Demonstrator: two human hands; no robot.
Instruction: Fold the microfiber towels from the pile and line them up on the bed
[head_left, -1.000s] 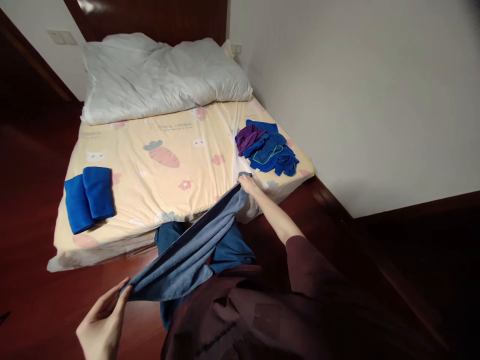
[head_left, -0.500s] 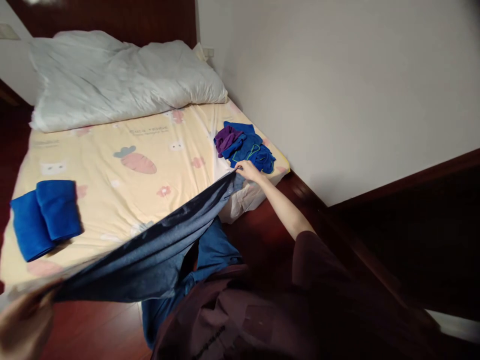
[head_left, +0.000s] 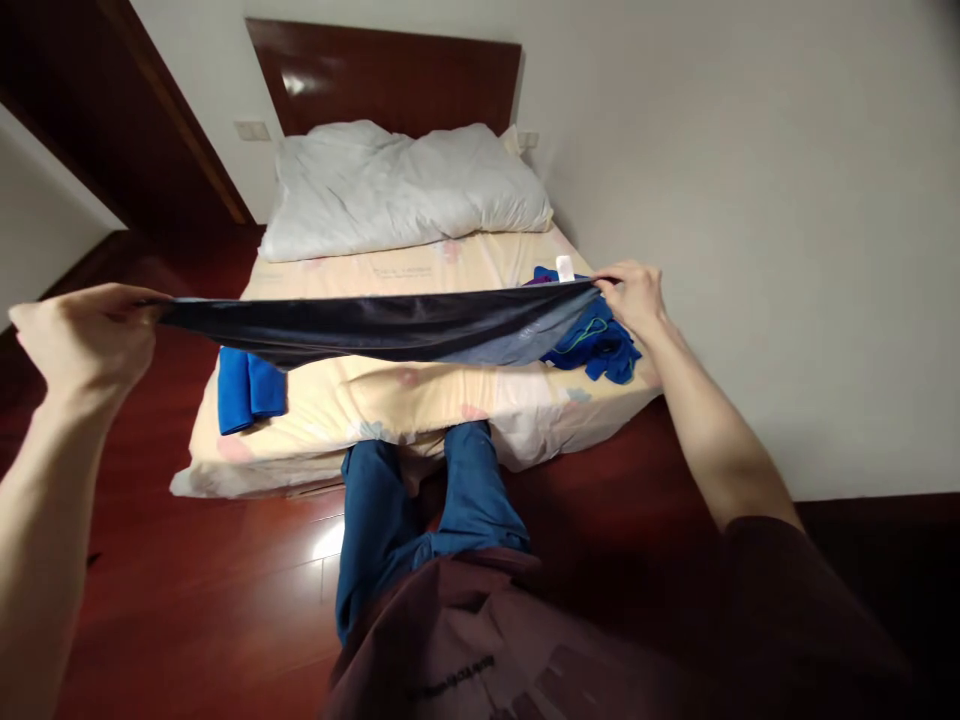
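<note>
A dark blue-grey garment [head_left: 375, 325] is stretched wide in the air over the bed, its upper edge pulled nearly straight. My left hand [head_left: 94, 335] pinches one end at the left. At the other end, my right hand [head_left: 634, 300] grips a corner between thumb and fingers. A small white label [head_left: 565, 268] sticks up from the edge close to the right hand. Under the left part lie folded blue cloths [head_left: 251, 395]. Behind and below the right end is a loose heap of blue clothes [head_left: 600, 350] with a green cord, and a bit of purple fabric shows there.
The bed has a yellow printed sheet [head_left: 322, 400]; a crumpled white quilt [head_left: 405, 195] lies at its head before a dark wooden headboard [head_left: 390, 75]. A white wall [head_left: 787, 250] runs along the right side. My legs stand at the foot of the bed on a reddish wooden floor [head_left: 202, 580].
Both hands have lifted the garment; it hung low and slanting across my legs and now spans level above the bed. My left hand rose most. The view has swung left.
</note>
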